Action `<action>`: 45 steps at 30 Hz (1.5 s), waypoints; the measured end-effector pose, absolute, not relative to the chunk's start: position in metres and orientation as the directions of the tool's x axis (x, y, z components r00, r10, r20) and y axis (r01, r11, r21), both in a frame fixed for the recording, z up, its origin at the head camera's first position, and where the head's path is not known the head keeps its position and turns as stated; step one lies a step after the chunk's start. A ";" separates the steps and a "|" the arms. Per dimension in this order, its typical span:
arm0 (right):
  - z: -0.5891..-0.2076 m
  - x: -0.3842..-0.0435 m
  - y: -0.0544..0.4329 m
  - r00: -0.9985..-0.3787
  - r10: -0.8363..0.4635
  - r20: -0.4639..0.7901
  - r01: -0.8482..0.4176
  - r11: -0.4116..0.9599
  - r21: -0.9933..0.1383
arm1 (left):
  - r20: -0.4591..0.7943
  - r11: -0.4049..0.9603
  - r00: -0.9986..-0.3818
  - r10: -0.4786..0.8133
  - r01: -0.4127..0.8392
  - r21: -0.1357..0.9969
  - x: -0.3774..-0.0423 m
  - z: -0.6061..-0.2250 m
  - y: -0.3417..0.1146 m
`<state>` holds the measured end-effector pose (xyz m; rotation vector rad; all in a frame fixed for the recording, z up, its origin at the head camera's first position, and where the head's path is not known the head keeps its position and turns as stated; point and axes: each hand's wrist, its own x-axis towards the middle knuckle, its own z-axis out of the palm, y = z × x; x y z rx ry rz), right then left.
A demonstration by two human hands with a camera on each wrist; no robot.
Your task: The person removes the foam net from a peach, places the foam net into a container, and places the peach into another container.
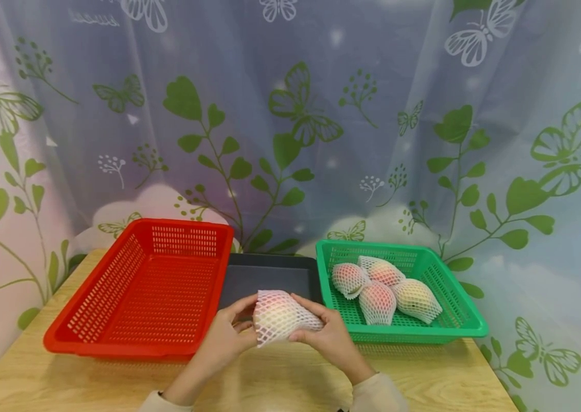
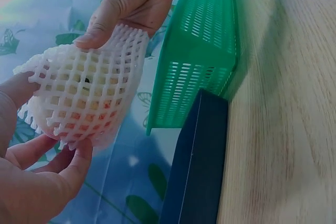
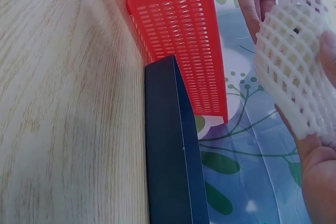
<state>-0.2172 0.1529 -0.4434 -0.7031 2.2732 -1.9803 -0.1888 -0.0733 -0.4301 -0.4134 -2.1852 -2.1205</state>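
Fruit [image 1: 276,315]: raised over the near part of the counter [image 1: 280,386], in front of the dark tray [image 1: 270,280]; rounded at the left end, pale yellow blending into pinkish red.
Foam net [image 2: 97,90]: white, diamond-meshed; wraps the fruit closely, narrows into a looser end on the right; ragged along the cut edges; lets a small dark spot show through in the left wrist view.
Left hand [image 1: 230,330]: curled round the rounded end of the fruit, with thumb and fingers on different sides.
Right hand [image 1: 330,336]: pinching the narrower, looser end, with thumb pressed against the mesh.
Counter: light wood with fine, straight grain; carries the tray and both baskets.
Tray: dark and smooth, low-walled; lies between the baskets.
Red basket [image 1: 151,306]: plastic, slotted in walls and base; stands to the left.
Green basket [image 1: 409,336]: plastic, also slotted; stands to the right, holding four more netted fruits [image 1: 377,301], clustered together.
Curtain [image 1: 362,51]: hung behind the counter, softly folded; bluish grey turning pinkish at the left; printed with green leaves, sprigs and butterflies in green and white.
Sleeves [image 1: 380,393]: cream, seen at both wrists.
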 end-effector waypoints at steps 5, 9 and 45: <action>-0.442 -0.216 0.152 -0.896 -0.367 0.251 -0.288 0.049 -0.956 | 0.231 0.004 -0.964 0.132 0.234 0.972 -0.189 -0.431 -0.073; -0.441 -0.216 0.152 -0.899 -0.360 0.248 -0.280 0.040 -0.959 | 0.256 0.012 -0.952 0.166 0.261 0.965 -0.190 -0.432 -0.074; -0.430 -0.224 0.145 -0.929 -0.184 0.320 -0.348 0.148 -0.926 | 0.053 -0.180 -0.991 0.120 0.031 0.983 -0.190 -0.429 -0.103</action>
